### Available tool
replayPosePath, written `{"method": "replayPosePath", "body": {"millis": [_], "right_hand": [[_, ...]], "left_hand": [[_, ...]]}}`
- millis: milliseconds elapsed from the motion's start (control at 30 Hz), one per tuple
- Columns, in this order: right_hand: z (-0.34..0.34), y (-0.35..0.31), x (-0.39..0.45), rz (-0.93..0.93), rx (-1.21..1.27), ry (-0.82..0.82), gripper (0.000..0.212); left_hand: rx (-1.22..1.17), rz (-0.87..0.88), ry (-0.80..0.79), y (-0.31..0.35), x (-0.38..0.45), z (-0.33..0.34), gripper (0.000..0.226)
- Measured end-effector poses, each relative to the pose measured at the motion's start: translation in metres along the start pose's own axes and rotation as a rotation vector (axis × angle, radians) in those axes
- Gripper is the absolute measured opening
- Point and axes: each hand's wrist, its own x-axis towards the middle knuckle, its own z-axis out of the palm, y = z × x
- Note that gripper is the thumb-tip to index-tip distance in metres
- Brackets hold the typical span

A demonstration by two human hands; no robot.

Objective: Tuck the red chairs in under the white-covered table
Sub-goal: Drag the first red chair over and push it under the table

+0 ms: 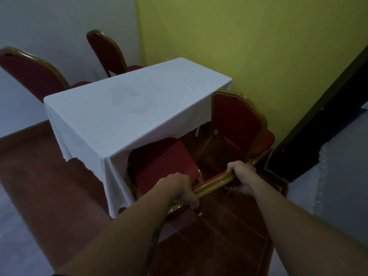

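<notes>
Likely the held chair (pixel 165 162) at lower centre, its gold top rail clenched by left hand (pixel 180 191) and right hand (pixel 242 179), snags the hanging tablecloth (pixel 111 160) or knocks the neighbouring chair (pixel 239 124).

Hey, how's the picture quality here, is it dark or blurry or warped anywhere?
In the head view the room is dim, so the red chairs look dark while the white tablecloth stands out; no glare. The wide lens bends the yellow wall and splays the far chairs outward. Edges are soft throughout, with the floor at lower left smeared; the hands on the gold chair back are fairly clear.
</notes>
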Motion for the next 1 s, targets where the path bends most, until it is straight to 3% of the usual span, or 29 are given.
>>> {"method": "replayPosePath", "body": {"millis": [233, 433, 733, 1000], "right_hand": [[-0.01, -0.02, 0.045, -0.017, -0.072, -0.057, 0.089], [-0.009, -0.05, 0.083, -0.058, -0.108, -0.137, 0.07], [-0.02, -0.089, 0.126, -0.079, -0.198, -0.261, 0.066], [-0.04, -0.114, 0.152, -0.082, -0.233, -0.311, 0.053]], "left_hand": [[-0.002, -0.01, 0.017, 0.017, 0.032, -0.008, 0.039], [-0.054, -0.096, 0.027, 0.03, 0.052, -0.017, 0.05], [-0.101, -0.266, 0.115, 0.071, 0.072, -0.015, 0.036], [-0.103, -0.293, 0.096, 0.105, 0.095, -0.021, 0.036]]}}
